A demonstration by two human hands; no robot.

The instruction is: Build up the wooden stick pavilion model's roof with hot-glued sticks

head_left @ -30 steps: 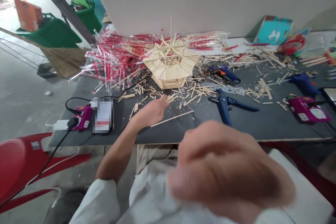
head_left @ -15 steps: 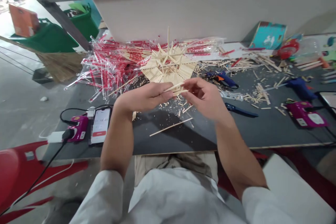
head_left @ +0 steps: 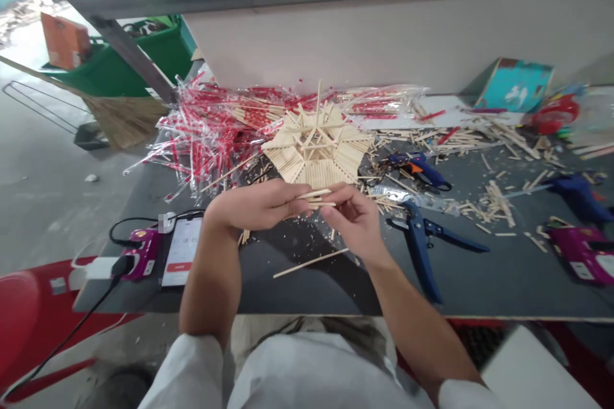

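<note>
My left hand and my right hand meet over the dark tabletop, pinching a few short wooden sticks between their fingertips. Just beyond them stands a many-sided model pavilion of glued wooden sticks, with loose sticks jutting from its top. My hands are close to its near edge, and I cannot tell if they touch it. A long loose stick lies on the table beneath my right wrist.
Blue pliers lie right of my hands, beyond them a blue glue gun. A phone and pink device sit left. Red-wrapped sticks in plastic heap behind the model against a wall.
My right hand has come down from near the camera to join my left hand, and both now hold the sticks above the table. The view has shifted slightly.
</note>
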